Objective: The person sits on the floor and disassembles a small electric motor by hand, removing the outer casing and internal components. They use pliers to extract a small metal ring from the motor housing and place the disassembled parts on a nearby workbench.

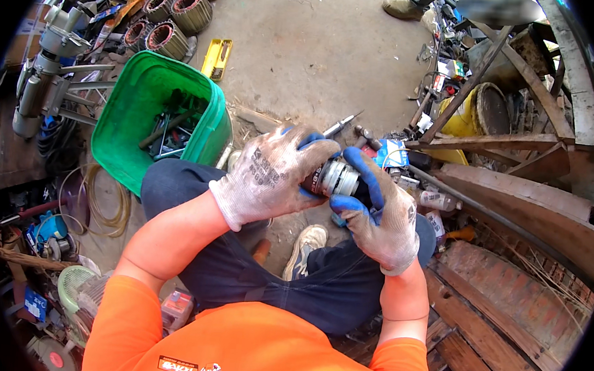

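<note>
Between my two gloved hands, above my lap, is a cylindrical tool part (339, 179) with a dark labelled body, a ribbed silver metal section and a black end. My left hand (274, 167) wraps around its dark body. On the other side, the blue-coated thumb and fingers of my right hand (382, 215) close around the black end. My palms hide much of the part. Just beyond my hands, a pointed screwdriver-like tool (341, 124) lies near the floor, with a hammer (367, 137) beside it.
At my left stands a green bucket (213, 121) with loose hand tools inside. Behind it are several motor stators (191, 11) and a yellow case (216, 59). A metal stand (44, 64) rises at far left. Wooden beams (520, 142) and a yellow drum (478, 112) crowd the right.
</note>
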The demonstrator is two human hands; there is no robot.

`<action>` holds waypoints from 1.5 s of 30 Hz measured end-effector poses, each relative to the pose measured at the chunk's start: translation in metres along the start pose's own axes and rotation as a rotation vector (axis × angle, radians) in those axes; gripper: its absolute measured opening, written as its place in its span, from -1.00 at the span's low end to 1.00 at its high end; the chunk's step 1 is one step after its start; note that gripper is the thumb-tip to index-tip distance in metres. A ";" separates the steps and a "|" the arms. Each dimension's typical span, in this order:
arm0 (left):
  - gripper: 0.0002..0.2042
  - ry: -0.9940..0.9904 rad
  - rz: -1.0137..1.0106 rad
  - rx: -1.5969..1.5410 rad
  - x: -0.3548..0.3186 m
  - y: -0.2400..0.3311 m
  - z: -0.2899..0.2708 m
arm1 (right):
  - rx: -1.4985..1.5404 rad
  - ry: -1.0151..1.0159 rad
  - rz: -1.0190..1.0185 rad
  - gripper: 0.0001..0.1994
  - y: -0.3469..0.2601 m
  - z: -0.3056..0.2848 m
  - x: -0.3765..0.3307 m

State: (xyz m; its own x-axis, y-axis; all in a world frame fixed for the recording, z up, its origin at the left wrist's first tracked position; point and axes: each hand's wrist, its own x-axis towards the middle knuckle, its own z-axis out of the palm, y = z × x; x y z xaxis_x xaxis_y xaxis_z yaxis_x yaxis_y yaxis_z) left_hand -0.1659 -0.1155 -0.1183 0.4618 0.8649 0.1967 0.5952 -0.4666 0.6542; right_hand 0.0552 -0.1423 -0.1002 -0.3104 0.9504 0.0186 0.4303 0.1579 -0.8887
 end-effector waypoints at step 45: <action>-0.46 -0.094 -0.258 -0.038 0.040 0.209 -0.435 | -0.035 -0.365 0.066 -0.48 -0.462 -0.098 0.109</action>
State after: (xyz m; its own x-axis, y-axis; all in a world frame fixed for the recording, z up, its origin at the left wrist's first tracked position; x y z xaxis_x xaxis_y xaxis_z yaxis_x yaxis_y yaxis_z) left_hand -0.3090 -0.0979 0.3443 0.3579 0.9326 -0.0471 0.6770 -0.2244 0.7010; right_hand -0.0943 -0.0858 0.3577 -0.5597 0.8020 -0.2085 0.4864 0.1142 -0.8663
